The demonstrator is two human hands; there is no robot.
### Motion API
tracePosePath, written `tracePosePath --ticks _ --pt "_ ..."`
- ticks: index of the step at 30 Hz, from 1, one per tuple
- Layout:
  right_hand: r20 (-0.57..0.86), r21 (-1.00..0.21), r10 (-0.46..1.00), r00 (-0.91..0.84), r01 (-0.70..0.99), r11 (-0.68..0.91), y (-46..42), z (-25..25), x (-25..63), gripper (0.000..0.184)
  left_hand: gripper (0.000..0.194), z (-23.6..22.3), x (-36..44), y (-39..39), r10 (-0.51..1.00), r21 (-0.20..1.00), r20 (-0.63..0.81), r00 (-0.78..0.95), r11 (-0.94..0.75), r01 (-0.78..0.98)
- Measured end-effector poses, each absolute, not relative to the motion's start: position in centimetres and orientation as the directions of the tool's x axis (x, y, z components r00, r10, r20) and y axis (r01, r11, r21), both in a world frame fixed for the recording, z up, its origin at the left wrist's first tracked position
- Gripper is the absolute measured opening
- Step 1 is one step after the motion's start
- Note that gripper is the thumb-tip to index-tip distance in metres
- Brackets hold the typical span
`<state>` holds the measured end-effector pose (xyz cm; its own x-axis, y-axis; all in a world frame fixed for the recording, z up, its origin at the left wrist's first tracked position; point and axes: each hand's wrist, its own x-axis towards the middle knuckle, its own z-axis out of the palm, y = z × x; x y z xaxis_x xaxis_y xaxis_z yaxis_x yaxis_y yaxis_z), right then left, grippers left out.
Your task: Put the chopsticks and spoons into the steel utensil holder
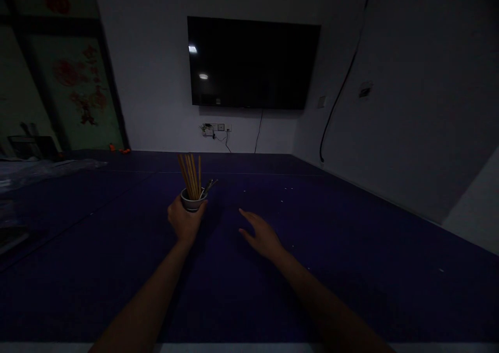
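Two hands (262, 235), one cup (192, 205)

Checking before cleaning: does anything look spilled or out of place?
Small white specks lie scattered across the dark purple surface, like stray litter; a black cable hangs loose down the right wall, looking untidy.

So the thin tan straight sticks (191, 179) look like plain wood, pretty matt. The pale grey round cup (193, 205) seems smooth, though can't tell if it's ceramic or plastic. Slim silvery utensils (209, 186) look like shiny metal. Big black rectangular TV screen (253, 64) is properly glossy, the dark blue-purple flat surface (218, 296) mostly matt, and the crinkly see-through sheeting (50, 171) looks like thin plastic.
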<state>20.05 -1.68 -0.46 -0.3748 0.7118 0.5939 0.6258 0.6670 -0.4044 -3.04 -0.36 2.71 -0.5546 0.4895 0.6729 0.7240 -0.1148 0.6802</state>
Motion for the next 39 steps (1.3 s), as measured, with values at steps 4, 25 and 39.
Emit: tracePosePath --ticks 4,25,39 --pt "0.595 -0.408 0.710 -0.376 0.620 0.670 -1.6 -0.6 19.9 0.050 0.068 2.8 -4.3 -0.2 0.462 0.715 0.617 -0.637 0.009 0.699" --pt "0.590 -0.446 0.725 -0.355 0.606 0.659 -1.6 -0.7 20.2 0.050 0.068 2.0 -5.4 0.7 0.431 0.797 0.517 -0.739 0.074 0.600" --pt "0.583 -0.414 0.718 -0.380 0.622 0.665 -1.9 -0.4 20.1 0.051 0.067 1.4 -5.9 1.4 0.457 0.790 0.557 -0.693 -0.034 0.613"
